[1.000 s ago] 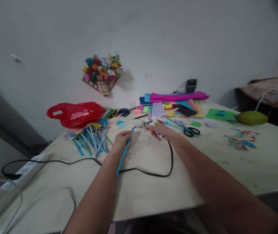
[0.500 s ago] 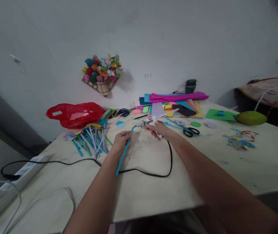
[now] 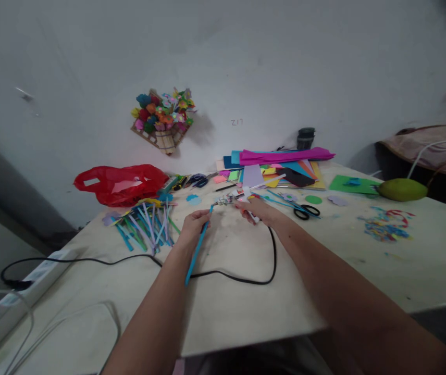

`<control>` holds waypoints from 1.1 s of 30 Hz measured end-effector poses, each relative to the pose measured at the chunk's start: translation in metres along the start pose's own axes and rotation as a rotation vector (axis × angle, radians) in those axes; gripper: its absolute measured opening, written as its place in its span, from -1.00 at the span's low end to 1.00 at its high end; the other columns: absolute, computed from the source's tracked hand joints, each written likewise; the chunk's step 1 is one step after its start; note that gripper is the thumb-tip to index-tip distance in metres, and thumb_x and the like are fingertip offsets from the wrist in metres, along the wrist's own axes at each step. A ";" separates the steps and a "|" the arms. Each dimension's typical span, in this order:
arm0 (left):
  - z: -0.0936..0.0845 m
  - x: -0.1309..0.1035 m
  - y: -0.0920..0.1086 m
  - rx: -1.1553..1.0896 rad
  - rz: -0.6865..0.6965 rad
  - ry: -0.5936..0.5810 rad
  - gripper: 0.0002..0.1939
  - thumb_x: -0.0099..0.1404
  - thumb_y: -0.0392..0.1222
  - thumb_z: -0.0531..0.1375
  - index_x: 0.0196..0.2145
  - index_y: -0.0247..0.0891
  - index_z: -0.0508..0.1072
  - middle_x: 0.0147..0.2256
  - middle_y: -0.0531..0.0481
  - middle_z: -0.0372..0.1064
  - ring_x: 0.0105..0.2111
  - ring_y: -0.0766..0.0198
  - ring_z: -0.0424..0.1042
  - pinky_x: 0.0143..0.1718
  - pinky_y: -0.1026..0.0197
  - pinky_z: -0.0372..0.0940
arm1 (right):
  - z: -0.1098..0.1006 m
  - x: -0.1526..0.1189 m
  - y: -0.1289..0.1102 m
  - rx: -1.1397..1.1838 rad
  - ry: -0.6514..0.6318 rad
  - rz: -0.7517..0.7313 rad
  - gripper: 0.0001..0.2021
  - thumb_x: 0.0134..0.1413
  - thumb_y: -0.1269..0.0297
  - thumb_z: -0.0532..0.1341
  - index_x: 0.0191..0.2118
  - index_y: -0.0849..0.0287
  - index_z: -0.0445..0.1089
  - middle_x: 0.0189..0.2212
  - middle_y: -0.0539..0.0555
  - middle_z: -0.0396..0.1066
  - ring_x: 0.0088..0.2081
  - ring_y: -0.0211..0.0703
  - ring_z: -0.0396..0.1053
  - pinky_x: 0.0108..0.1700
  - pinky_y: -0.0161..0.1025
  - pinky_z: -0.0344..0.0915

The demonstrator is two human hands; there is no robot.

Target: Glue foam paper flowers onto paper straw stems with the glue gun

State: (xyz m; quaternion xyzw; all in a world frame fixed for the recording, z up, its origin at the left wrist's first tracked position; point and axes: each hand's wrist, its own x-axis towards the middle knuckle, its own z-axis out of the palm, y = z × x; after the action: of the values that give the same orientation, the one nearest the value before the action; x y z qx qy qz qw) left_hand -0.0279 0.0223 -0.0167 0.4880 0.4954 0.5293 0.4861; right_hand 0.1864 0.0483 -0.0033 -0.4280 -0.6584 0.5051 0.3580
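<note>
Pinched in the fingers of my left hand (image 3: 196, 221) is a long blue paper stick (image 3: 197, 252), tilted, its upper end pointing away from me. My right hand (image 3: 255, 209) is wrapped around a white glue gun (image 3: 253, 216) with a black cord (image 3: 273, 255) running from it. The gun's nozzle points left, close to the stick's upper end; whether they touch I cannot tell. Left of my left hand lies a bunch of paper-stemmed flowers (image 3: 145, 229) in blue, purple and green. Black-handled scissors (image 3: 307, 211) rest to the right of my right hand.
A red plastic bag (image 3: 125, 185) lies at the back left, and coloured sheets (image 3: 285, 156) are stacked against the wall. To the right are a green mango-like fruit (image 3: 403, 189) and paper scraps (image 3: 385, 226). A power strip (image 3: 39, 276) sits at the left edge.
Almost nothing differs. Both hands keep their holds, and the glue gun's nozzle stays by the stick's upper end.
</note>
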 end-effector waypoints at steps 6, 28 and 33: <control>0.001 -0.001 0.001 -0.008 0.001 0.017 -0.64 -0.18 -0.12 0.27 -0.38 -0.36 0.43 -0.73 0.11 0.24 -0.74 0.46 0.15 -0.71 0.38 -0.07 | 0.000 0.000 0.001 0.005 0.002 0.013 -0.57 -0.14 -0.10 0.12 -0.63 0.21 0.17 -0.77 -0.08 0.20 -0.79 -0.42 0.09 -0.76 -0.40 0.01; 0.000 -0.005 0.009 -0.047 0.036 0.061 -0.58 -0.21 -0.09 0.29 -0.36 -0.38 0.41 -0.74 0.12 0.24 -0.74 0.46 0.15 -0.72 0.39 -0.05 | 0.005 0.004 -0.002 -0.389 0.194 -0.028 -0.68 -0.07 0.03 0.11 -0.37 0.23 0.32 -0.60 0.01 0.35 -0.66 -0.33 0.24 -0.59 -0.38 0.15; -0.001 -0.006 0.013 -0.115 0.073 0.085 -0.54 -0.21 -0.08 0.30 -0.33 -0.39 0.39 -0.74 0.12 0.24 -0.74 0.46 0.15 -0.71 0.39 -0.04 | 0.020 0.007 -0.001 -0.929 0.207 -0.150 -0.67 -0.06 0.23 0.13 -0.11 0.11 0.31 -0.21 0.08 0.38 -0.20 -0.08 0.32 -0.25 -0.27 0.21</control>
State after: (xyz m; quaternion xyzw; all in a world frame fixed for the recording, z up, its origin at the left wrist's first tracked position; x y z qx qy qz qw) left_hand -0.0288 0.0161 -0.0040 0.4540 0.4662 0.5948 0.4721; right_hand 0.1653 0.0480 -0.0070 -0.5419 -0.8044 0.0849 0.2280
